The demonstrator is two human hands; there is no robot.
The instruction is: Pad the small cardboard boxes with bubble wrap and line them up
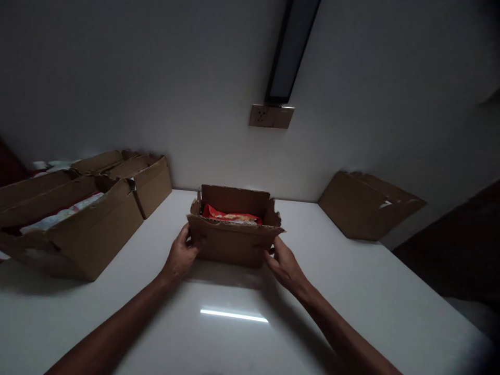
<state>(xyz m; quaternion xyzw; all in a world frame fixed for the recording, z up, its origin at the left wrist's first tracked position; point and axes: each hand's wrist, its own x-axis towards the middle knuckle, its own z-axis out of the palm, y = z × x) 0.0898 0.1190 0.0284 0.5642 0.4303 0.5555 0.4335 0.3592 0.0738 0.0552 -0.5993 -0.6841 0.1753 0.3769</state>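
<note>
A small open cardboard box [234,242] stands on the white table [351,302] in front of me. Inside it lies a red packet [230,214]. My left hand [182,255] grips the box's left front corner, fingers curled round the edge. On the right front corner my right hand [283,263] holds the box, thumb up on the near wall. Both arms reach forward from the bottom of the view.
Two larger open cardboard boxes [86,229] with packets inside sit at the left, one behind the other [150,179]. A flattened carton [367,205] leans against the wall at the right. A wall socket [271,115] is above. The table's right edge runs past the carton.
</note>
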